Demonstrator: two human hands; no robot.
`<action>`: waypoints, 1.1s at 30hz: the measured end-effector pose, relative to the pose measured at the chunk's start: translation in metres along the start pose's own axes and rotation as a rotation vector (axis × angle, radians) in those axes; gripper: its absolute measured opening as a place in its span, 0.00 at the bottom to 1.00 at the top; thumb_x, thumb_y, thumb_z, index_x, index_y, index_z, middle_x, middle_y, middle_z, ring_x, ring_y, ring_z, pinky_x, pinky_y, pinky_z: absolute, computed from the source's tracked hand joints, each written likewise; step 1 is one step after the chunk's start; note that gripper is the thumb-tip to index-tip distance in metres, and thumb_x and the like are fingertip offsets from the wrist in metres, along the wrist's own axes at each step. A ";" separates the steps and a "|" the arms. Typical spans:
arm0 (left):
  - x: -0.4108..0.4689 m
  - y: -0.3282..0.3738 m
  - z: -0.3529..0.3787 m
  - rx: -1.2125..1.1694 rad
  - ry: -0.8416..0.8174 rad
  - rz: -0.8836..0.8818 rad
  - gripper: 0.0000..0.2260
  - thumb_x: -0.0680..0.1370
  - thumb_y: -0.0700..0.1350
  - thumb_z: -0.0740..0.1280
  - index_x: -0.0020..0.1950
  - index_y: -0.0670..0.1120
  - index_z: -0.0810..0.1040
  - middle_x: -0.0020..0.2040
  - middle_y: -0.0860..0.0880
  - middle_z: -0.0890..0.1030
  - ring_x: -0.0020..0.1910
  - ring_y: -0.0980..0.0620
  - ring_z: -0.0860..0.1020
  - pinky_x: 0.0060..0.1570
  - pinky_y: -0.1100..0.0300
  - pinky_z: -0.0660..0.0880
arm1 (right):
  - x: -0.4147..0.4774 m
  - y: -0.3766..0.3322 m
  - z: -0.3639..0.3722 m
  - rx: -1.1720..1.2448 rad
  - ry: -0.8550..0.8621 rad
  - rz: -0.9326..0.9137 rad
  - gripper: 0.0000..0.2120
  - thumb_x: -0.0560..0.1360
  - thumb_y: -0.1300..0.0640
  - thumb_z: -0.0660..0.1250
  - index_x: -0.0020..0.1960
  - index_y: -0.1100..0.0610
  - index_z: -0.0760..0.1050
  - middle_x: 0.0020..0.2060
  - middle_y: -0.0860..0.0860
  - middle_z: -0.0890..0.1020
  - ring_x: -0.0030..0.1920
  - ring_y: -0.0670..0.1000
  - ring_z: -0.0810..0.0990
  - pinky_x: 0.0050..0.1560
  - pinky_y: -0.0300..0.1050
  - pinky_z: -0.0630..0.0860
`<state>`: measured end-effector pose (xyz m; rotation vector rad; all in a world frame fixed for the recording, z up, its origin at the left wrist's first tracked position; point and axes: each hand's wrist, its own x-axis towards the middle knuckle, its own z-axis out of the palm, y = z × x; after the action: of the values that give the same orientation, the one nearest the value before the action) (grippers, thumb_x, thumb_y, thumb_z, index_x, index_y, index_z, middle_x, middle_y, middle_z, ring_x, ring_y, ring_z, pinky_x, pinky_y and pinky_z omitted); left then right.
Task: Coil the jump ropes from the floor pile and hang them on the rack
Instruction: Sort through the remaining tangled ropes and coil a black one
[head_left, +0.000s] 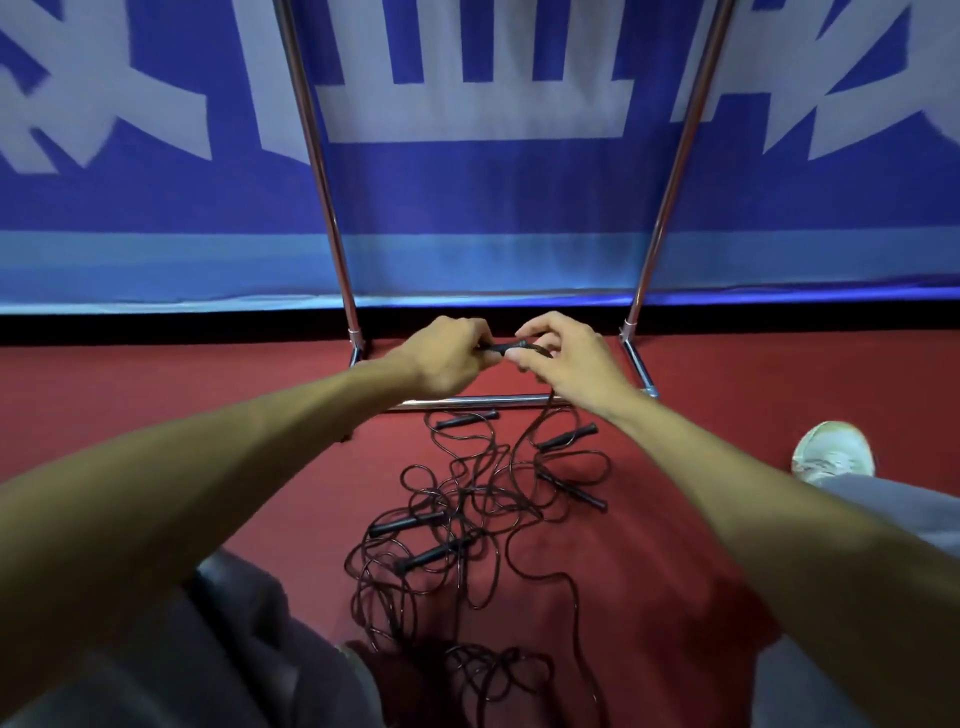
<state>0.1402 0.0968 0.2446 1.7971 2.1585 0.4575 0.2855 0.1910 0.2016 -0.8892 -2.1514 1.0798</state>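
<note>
A black jump-rope handle lies left-to-right, gripped by the left hand, pinched by the right hand; its cord trails to the floor pile. Unreadable banner lettering behind.

Two hands show: the left hand and the right hand. There are six black handles: one held handle gripped by both hands, and five floor handles below them. One tangled cord pile lies there; its separate ropes cannot be counted. Two rack uprights rise beyond the hands. One shoe sits right of them.
</note>
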 end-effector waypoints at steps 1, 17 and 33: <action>0.002 -0.001 0.001 -0.026 0.003 -0.019 0.10 0.81 0.48 0.63 0.55 0.42 0.77 0.47 0.44 0.81 0.42 0.50 0.76 0.40 0.59 0.69 | 0.004 0.004 0.001 0.011 -0.035 0.007 0.09 0.71 0.53 0.75 0.48 0.52 0.77 0.34 0.46 0.82 0.32 0.38 0.77 0.39 0.36 0.73; 0.036 0.003 -0.001 -0.965 0.012 -0.081 0.02 0.78 0.35 0.64 0.47 0.41 0.73 0.31 0.46 0.71 0.26 0.52 0.68 0.29 0.60 0.65 | -0.004 0.041 0.014 0.278 -0.255 0.442 0.09 0.82 0.56 0.59 0.47 0.59 0.74 0.42 0.59 0.82 0.39 0.59 0.85 0.40 0.52 0.83; 0.030 0.013 0.048 -0.557 -0.511 -0.066 0.12 0.80 0.43 0.65 0.64 0.50 0.77 0.58 0.54 0.81 0.61 0.55 0.76 0.61 0.65 0.70 | 0.019 0.015 -0.012 0.653 0.178 0.311 0.05 0.75 0.63 0.70 0.42 0.64 0.80 0.32 0.56 0.81 0.29 0.53 0.83 0.32 0.41 0.80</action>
<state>0.1663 0.1309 0.2059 1.3440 1.5411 0.4627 0.2870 0.2180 0.1988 -0.9614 -1.3916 1.6519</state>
